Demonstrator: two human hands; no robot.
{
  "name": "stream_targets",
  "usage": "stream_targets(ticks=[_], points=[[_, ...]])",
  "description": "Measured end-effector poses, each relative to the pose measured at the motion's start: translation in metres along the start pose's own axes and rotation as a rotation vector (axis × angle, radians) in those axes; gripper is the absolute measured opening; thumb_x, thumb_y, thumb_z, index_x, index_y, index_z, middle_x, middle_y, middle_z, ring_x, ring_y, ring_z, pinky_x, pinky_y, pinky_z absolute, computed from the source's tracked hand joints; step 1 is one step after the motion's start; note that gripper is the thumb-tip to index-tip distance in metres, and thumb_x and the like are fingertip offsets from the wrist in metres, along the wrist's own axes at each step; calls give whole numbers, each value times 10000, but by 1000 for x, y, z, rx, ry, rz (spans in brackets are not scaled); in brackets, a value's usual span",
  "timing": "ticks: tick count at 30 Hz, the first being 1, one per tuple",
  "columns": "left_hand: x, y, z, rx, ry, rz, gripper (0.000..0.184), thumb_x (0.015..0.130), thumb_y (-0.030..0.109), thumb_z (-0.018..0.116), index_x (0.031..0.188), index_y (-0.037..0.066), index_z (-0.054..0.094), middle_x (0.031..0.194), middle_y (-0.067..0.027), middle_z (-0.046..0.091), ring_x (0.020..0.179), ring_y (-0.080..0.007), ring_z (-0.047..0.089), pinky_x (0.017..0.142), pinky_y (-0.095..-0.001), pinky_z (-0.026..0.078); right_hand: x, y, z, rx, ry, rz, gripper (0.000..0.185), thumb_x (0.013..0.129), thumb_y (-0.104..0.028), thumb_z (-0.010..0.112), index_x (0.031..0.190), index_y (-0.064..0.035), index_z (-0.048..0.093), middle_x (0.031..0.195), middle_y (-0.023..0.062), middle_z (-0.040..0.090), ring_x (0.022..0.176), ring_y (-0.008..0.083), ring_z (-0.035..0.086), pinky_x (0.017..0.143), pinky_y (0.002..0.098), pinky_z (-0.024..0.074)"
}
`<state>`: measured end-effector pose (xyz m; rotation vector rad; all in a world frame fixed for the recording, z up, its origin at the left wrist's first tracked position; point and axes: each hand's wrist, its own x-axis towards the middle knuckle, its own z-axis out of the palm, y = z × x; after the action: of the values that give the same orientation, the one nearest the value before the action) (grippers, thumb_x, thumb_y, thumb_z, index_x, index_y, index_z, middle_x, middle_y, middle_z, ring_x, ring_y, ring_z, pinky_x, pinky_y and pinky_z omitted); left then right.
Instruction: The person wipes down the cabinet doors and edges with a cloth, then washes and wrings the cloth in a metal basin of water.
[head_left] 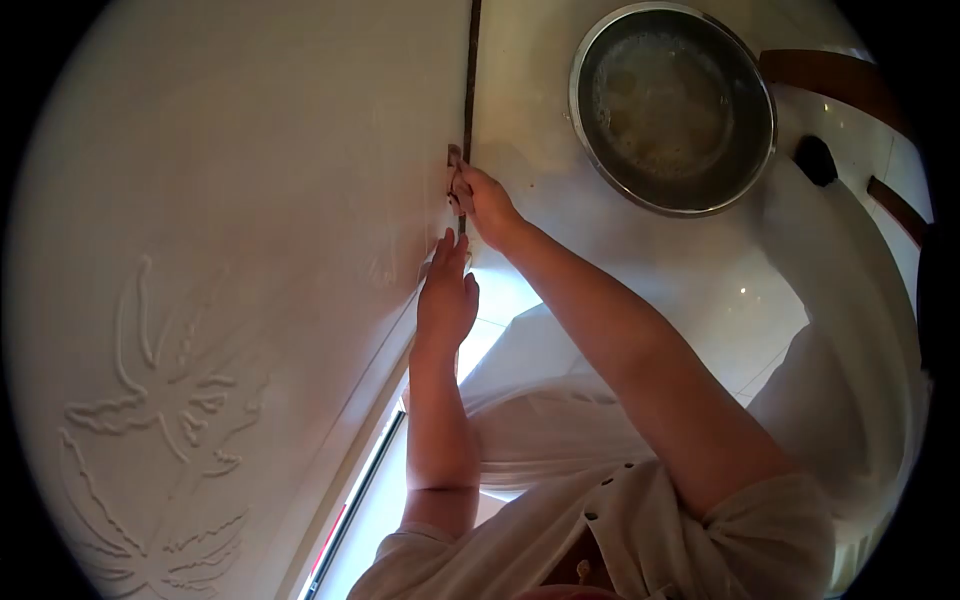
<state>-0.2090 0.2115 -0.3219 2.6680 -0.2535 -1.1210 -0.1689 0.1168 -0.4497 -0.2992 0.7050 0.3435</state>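
My right hand (492, 207) is closed at the foot of the white wall (250, 130). Its fingers press a small, crumpled, brownish-pink piece (456, 185) that looks like a cloth, though its kind is hard to make out, against the dark strip (471, 80) where wall and floor meet. Just below, my left hand (447, 300) reaches along the same edge with its fingers stretched out, close to the wall and apparently touching it. Nothing shows in that hand.
A round metal basin (574, 95) with cloudy, sudsy water stands on the shiny light floor (545, 180) to the right. Brown wooden furniture legs (830, 80) are beyond it. A raised leaf pattern (165, 420) decorates the wall. Bright light enters by a frame at the lower left.
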Motion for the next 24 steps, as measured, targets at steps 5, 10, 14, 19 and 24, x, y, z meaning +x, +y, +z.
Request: stream_targets(ticks=[5,10,14,19,24], points=[[13,-18,-1,41,-139,9,547,864,10,488,1401,35,390,1513,-136,297,1401,-288,268,1132,-358,250,19,3,-6,-189,84,-152,231,926,-226,433,1047,-72,555,733,-12,450,664,124,385,644,266,340],[18,-42,11,-84,-263,-61,557,908,15,459,1446,33,315,1539,-149,233,1431,-253,201,1152,-340,183,68,-42,-2,-87,138,-307,538,916,-199,439,1428,-49,372,876,19,493,774,136,453,733,241,398],[27,-55,20,-153,-266,-71,572,896,-3,445,1444,-20,282,1535,-177,229,1433,-261,193,1157,-334,151,95,-40,-18,-450,128,-500,532,937,-198,390,1441,-40,332,1258,124,434,1146,220,394,977,284,326],[38,-40,20,-83,-270,-28,588,849,-36,403,1427,-45,293,1518,-219,236,1424,-302,205,1156,-351,165,51,40,-35,-575,81,-554,544,907,-59,418,1439,-29,307,1510,189,274,1405,313,253,1142,337,207],[35,-26,13,-130,-283,7,580,831,-43,383,1406,-66,312,1510,-253,222,1416,-341,208,1153,-367,178,10,59,-31,-648,91,-334,574,902,-31,439,1456,-52,289,1525,152,270,1413,280,253,1141,319,204]])
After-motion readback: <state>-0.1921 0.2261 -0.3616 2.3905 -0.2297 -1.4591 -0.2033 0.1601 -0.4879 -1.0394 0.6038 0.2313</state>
